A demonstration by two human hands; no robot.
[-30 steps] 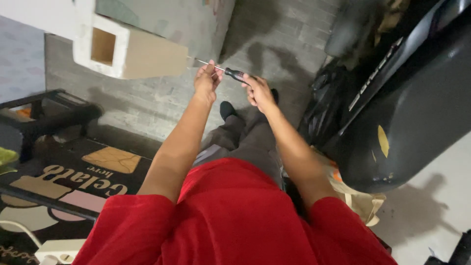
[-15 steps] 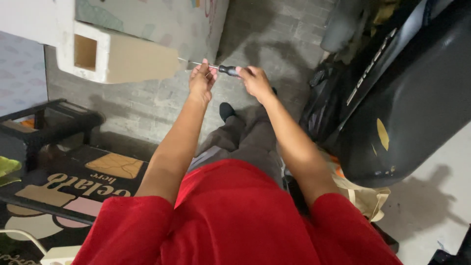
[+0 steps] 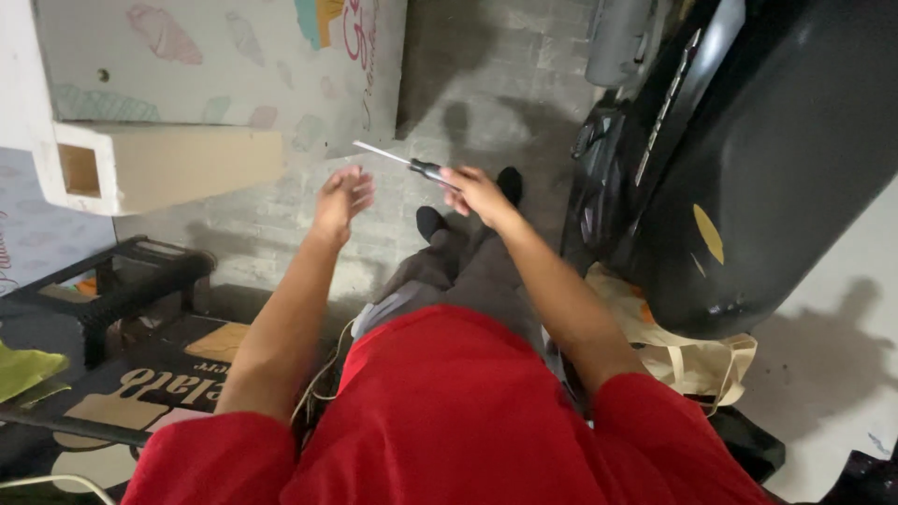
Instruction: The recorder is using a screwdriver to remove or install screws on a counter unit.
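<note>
Grey brick floor below, white cabinet (image 3: 168,164) far left. Right hand (image 3: 477,192) closed on the screwdriver (image 3: 412,166) handle, shaft pointing left; left hand (image 3: 341,196) open, empty, just beside the tip. Best to steady the shaft with left fingers, keeping it level.

Paved storage or garage corner, grey brick floor (image 3: 505,84), parked black scooter (image 3: 748,168); painted signboards (image 3: 215,56) stacked about

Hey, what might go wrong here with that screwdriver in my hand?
The screwdriver is gripped only by the right hand, and its bare metal tip points toward the open left hand close by, so a jab seems possible. A slip might also drop it toward the feet on the brick floor.
</note>
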